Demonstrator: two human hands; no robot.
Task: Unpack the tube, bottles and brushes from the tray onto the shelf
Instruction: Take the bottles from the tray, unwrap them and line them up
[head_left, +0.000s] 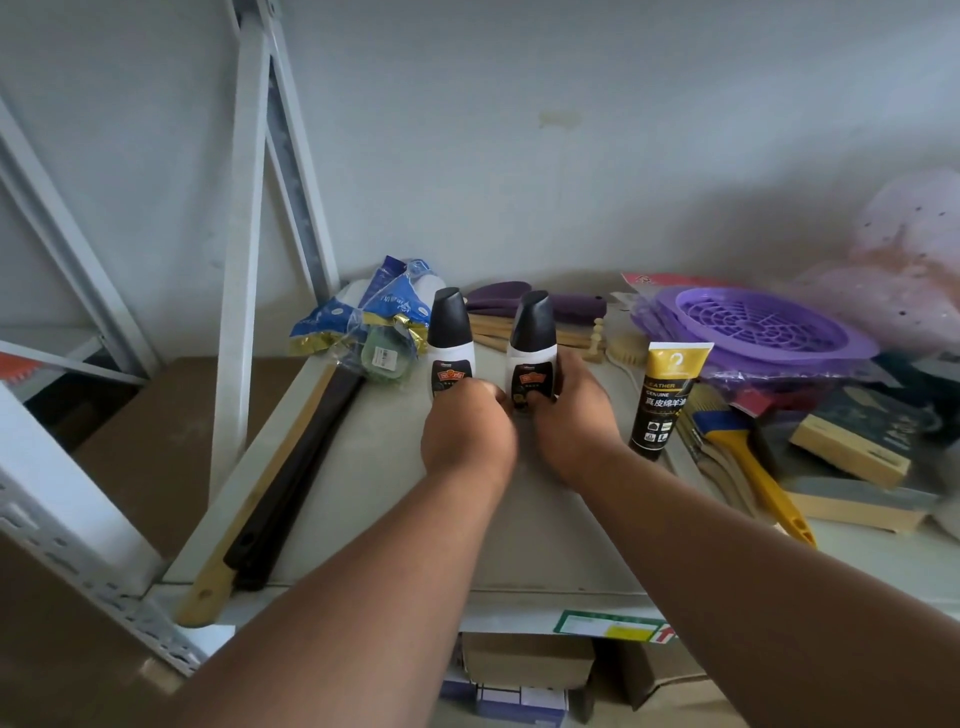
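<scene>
Two white bottles with slanted black caps stand upright on the grey shelf. My left hand grips the base of the left bottle. My right hand wraps the lower part of the right bottle. To the right stands a yellow and black tube, upright and apart from my hands. Right of the tube lie a yellow-handled brush and wooden block brushes. A round wooden brush lies behind the tube. No tray is clearly visible.
A long dark and wood-handled tool lies along the shelf's left edge. Blue and gold packets sit at the back left, purple items and wooden sticks behind the bottles, and a purple plastic basket at the back right. White shelf posts rise on the left.
</scene>
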